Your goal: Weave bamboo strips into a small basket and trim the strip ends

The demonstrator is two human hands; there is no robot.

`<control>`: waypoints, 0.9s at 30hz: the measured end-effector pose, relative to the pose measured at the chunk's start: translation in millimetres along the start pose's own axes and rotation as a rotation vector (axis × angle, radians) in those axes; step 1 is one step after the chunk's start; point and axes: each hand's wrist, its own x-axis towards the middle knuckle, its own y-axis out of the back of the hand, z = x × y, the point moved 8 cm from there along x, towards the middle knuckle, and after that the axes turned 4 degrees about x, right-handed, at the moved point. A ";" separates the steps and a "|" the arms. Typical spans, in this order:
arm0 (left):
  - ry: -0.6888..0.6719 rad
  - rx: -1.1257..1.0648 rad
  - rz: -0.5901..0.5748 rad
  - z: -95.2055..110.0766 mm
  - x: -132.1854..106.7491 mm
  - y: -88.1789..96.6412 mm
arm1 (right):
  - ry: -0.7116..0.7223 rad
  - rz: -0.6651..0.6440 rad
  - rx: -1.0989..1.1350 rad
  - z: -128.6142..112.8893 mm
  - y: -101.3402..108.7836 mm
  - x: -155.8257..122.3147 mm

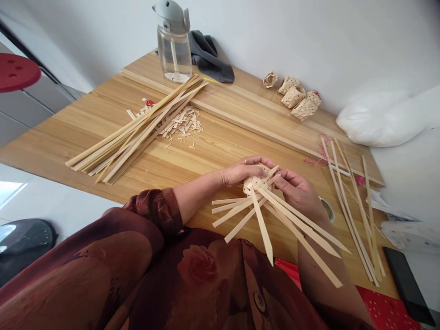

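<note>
Both hands hold a small woven piece (255, 183) of pale bamboo strips above the wooden table (213, 151). My left hand (242, 172) curls over its top and left side. My right hand (297, 190) pinches its right side, fingers closed on the strips. Several long loose strip ends (275, 220) fan out from the weave toward me, pointed at the tips.
A bundle of long bamboo strips (137, 128) with shavings (182, 123) lies at the left. Several finished woven pieces (295, 96) sit at the back. More strips (354, 206) lie right. A water bottle (173, 43), grey cloth (209, 57), white bag (381, 121) and phone (407, 284) are around.
</note>
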 end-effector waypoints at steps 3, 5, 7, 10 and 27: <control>-0.004 0.041 -0.023 -1.2 -0.2 -1.6 | 0.057 -0.006 -0.087 -7.9 -2.3 0.5; -0.014 0.075 -0.027 -3.1 1.1 -1.7 | 0.068 -0.014 -0.146 -9.6 -2.1 0.2; -0.033 0.097 -0.012 -4.5 2.5 -1.1 | 0.091 -0.013 -0.173 -11.5 -2.3 -1.4; -0.071 0.121 0.015 -3.6 3.0 -1.3 | 0.164 0.027 -0.177 -17.0 -4.1 -5.5; -0.152 0.176 0.146 3.3 2.2 3.9 | 0.047 0.306 -0.165 -9.7 41.8 2.2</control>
